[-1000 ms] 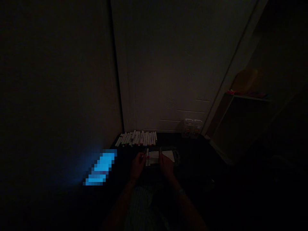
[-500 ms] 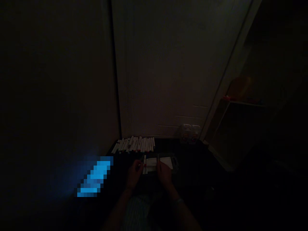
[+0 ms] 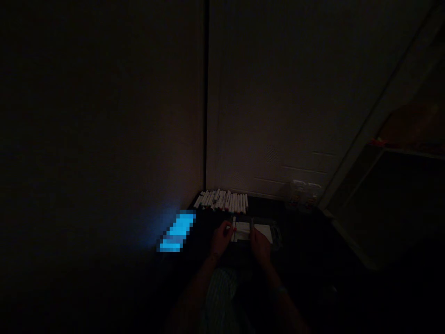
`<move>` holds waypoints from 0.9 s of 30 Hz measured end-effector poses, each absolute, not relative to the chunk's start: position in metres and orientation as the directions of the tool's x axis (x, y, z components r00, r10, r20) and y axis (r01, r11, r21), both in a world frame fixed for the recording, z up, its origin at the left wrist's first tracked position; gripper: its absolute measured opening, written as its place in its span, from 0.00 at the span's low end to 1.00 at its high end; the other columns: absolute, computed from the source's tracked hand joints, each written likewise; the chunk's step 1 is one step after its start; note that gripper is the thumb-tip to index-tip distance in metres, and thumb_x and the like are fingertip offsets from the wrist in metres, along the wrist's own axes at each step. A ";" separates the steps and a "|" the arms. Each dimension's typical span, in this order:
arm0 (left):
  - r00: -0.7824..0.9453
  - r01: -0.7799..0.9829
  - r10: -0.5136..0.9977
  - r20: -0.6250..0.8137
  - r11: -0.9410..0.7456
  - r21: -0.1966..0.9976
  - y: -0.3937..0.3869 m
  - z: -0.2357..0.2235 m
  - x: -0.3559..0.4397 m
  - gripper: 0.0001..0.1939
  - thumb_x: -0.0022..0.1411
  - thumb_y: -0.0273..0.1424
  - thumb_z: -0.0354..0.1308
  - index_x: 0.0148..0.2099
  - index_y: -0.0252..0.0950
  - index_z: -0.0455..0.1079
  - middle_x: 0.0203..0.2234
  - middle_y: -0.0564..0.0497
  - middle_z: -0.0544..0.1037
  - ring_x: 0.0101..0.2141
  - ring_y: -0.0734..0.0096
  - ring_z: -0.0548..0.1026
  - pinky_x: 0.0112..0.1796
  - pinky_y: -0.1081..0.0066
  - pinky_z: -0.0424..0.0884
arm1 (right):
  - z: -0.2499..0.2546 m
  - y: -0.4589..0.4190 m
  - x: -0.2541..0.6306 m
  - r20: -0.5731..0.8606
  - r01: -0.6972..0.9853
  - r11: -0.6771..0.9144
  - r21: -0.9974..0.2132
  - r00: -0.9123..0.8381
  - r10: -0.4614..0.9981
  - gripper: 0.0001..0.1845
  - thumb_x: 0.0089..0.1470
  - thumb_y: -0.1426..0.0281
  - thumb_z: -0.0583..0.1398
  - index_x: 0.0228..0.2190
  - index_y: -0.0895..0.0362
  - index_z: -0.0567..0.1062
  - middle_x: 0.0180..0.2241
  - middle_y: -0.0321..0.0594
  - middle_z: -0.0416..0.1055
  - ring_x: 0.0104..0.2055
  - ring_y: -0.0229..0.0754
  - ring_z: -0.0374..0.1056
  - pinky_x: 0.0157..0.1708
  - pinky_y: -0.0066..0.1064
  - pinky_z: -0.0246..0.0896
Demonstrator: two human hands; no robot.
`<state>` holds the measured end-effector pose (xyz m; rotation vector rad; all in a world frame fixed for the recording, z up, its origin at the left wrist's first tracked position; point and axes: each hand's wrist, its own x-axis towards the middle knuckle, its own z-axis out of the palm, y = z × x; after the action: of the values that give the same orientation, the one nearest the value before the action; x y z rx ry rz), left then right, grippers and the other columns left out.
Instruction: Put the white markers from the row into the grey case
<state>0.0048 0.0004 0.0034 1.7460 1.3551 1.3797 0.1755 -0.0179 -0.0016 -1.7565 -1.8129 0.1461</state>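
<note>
- I see a dark, flat case with a see-through look, like hard plastic (image 3: pixel 277 235), lying on the black table (image 3: pixel 309 232) in front of the person. Its right end has a shape like a handle.
- Two flat white pieces, smooth like paper, lie in the case: one on the left (image 3: pixel 242 227) and one on the right (image 3: pixel 266 230).
- Thin white sticks, straight like markers (image 3: pixel 234 221), lie along the left end of the case, pointing away from the person. I spot a small red bit (image 3: pixel 235 229) on them.
- The left hand (image 3: pixel 221 239) reaches in from the left. Its fingers bend toward the red bit, with the thumb and first finger close together. It is too dark for me to tell if they pinch anything.
- The right hand (image 3: pixel 261 246) comes in from the right, turned inward, thumb side up. Its fingers curl by a dark, narrow bar (image 3: pixel 252 223) between the white pieces. I cannot tell if they grip it.
- Both arms reach forward, a bit bent.
- Behind the case, I see a row of round white markers (image 3: pixel 222 200), leaning side by side.
- Two clear, boxy holders (image 3: pixel 305 195) stand by the pale wall (image 3: pixel 264 116).
- A bright blue, blocky glow (image 3: pixel 179 230) shines at left.
</note>
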 end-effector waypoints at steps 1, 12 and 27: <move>-0.023 0.378 0.918 0.396 -0.359 0.853 0.000 0.004 0.005 0.10 0.56 0.36 0.48 0.34 0.36 0.66 0.21 0.57 0.68 0.23 0.77 0.66 0.25 0.78 0.59 | -0.001 -0.018 0.175 0.341 0.872 0.113 -0.476 0.065 0.938 0.26 0.61 0.61 0.37 0.35 0.55 0.72 0.33 0.40 0.72 0.34 0.37 0.67 0.29 0.24 0.49; -0.065 0.368 0.917 0.394 -0.346 0.863 0.005 -0.005 0.004 0.09 0.56 0.34 0.46 0.35 0.36 0.64 0.25 0.54 0.72 0.28 0.73 0.70 0.31 0.75 0.63 | 0.001 -0.020 0.173 0.355 0.862 0.121 -0.492 0.072 0.932 0.26 0.62 0.62 0.37 0.34 0.55 0.72 0.33 0.39 0.72 0.34 0.36 0.67 0.30 0.24 0.49; -0.056 0.365 0.925 0.375 -0.331 0.870 0.005 -0.003 0.002 0.09 0.56 0.34 0.46 0.37 0.37 0.63 0.23 0.55 0.71 0.24 0.75 0.69 0.27 0.76 0.61 | 0.001 -0.020 0.173 0.354 0.878 0.120 -0.464 0.060 0.933 0.26 0.62 0.63 0.37 0.34 0.56 0.71 0.31 0.39 0.72 0.33 0.35 0.66 0.29 0.24 0.47</move>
<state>0.0017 0.0048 -0.0028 1.7002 1.3757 1.3915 0.1731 -0.0200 0.0014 -1.7540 -1.8135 0.1215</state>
